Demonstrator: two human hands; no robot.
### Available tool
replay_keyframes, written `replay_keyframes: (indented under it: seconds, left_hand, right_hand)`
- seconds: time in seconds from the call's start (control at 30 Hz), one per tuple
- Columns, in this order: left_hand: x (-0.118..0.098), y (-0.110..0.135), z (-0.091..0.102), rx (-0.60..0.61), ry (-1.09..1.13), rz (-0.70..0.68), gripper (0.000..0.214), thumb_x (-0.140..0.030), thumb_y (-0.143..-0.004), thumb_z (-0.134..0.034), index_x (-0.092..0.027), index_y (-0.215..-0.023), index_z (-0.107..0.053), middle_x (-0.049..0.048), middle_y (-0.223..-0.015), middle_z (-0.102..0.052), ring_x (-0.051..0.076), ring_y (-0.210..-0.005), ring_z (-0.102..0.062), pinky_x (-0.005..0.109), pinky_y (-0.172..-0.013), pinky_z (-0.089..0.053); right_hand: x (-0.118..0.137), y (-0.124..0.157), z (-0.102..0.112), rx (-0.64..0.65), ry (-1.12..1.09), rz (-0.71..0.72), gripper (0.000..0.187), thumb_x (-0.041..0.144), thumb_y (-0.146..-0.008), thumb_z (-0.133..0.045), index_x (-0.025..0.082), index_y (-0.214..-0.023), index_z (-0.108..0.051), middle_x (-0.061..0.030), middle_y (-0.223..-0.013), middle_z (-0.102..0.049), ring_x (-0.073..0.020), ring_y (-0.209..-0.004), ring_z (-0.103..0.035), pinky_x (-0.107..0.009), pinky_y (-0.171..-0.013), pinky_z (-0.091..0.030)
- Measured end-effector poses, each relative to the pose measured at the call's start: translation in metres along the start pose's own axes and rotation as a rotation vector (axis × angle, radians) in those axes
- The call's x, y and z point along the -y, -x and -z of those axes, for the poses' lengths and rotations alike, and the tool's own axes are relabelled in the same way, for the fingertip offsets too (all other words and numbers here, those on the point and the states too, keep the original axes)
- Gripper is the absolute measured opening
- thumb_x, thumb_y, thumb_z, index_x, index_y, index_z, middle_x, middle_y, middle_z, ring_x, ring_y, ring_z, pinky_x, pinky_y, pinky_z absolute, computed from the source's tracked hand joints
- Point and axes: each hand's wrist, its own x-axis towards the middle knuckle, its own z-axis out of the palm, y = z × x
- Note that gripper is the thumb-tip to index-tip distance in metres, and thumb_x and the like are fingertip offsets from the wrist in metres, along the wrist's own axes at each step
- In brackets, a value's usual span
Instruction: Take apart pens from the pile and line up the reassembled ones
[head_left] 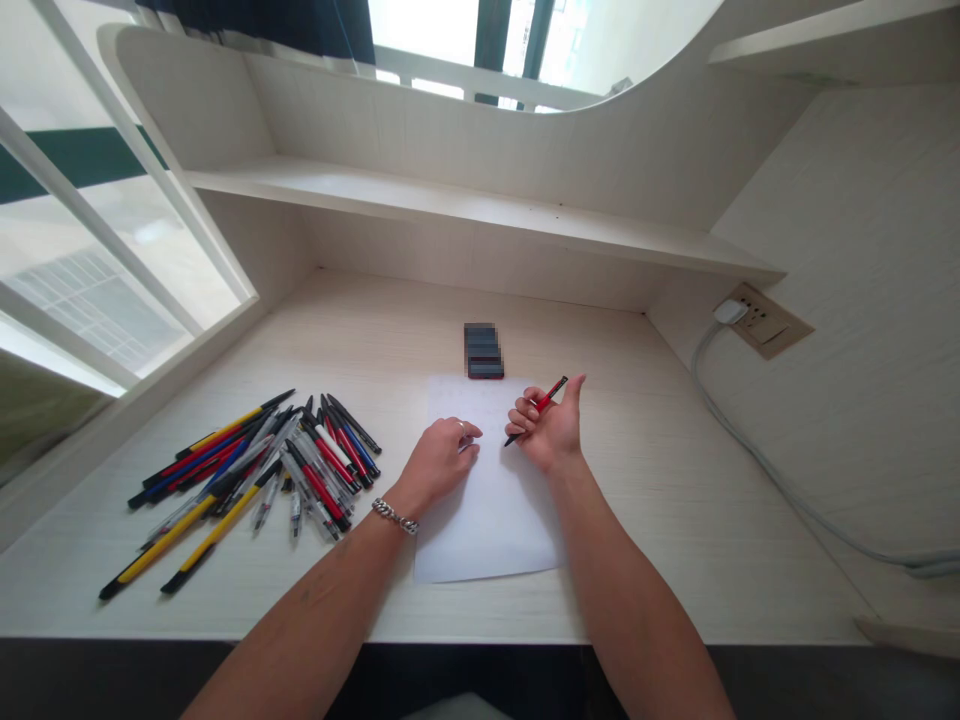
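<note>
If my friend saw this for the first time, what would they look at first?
Probably the big messy heap of pens on the left of the desk. Next, perhaps the red-and-black pen in the right hand, over the white paper in the middle.

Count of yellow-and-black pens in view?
3 clearly visible: one yellow-and-black pen and another jut from the near-left side of the pile; a third lies along its far-left side. More may be buried.

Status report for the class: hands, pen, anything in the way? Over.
Right hand gripping red-and-black pen over paper. Left hand over paper's left edge. Pen pile apart, left of paper.
</note>
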Motion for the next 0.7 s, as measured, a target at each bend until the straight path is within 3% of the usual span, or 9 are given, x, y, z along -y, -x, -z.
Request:
replay_keyframes:
  seconds: [0.1,0.33,0.57,0.7]
  left_hand:
    - [0.000,0.001,-0.001,-0.019,0.036,0.002,0.025,-0.019,-0.080,-0.056,-0.017,-0.100,-0.071,0.0077,-0.089,-0.068,0.021,-0.081,-0.061,0.034,-0.078,-0.047]
    - [-0.002,0.002,-0.005,0.002,0.146,0.027,0.023,-0.020,-0.078,-0.058,-0.018,-0.097,-0.072,0.0052,-0.089,-0.070,0.018,-0.078,-0.062,0.032,-0.078,-0.047]
    - [-0.006,0.003,-0.005,0.035,0.231,0.061,0.024,-0.029,-0.077,-0.064,-0.020,-0.099,-0.072,0.0045,-0.086,-0.071,0.018,-0.075,-0.063,0.031,-0.074,-0.048]
    - [-0.010,0.003,-0.004,0.066,0.375,0.075,0.031,-0.034,-0.076,-0.068,-0.021,-0.104,-0.070,0.0040,-0.088,-0.072,0.016,-0.072,-0.063,0.029,-0.071,-0.049]
  right_hand:
    - [0.004,0.002,0.000,0.005,0.012,0.016,0.069,0.086,-0.071,-0.033,0.020,-0.053,-0.046,0.0061,-0.043,-0.028,-0.0076,-0.038,-0.024,-0.023,-0.039,-0.026]
    - [0.005,0.001,0.002,-0.006,-0.037,0.058,0.052,0.059,-0.084,-0.039,0.019,-0.051,-0.044,0.0067,-0.043,-0.023,-0.0074,-0.039,-0.017,-0.022,-0.040,-0.022]
    - [0.003,0.002,-0.001,0.012,-0.067,0.077,0.058,0.069,-0.083,-0.038,0.019,-0.054,-0.047,0.0066,-0.045,-0.025,-0.0079,-0.040,-0.022,-0.023,-0.042,-0.027]
    - [-0.001,0.004,-0.005,0.056,-0.128,0.109,0.053,0.062,-0.086,-0.037,0.019,-0.059,-0.051,0.0049,-0.049,-0.032,-0.0091,-0.044,-0.032,-0.025,-0.047,-0.035]
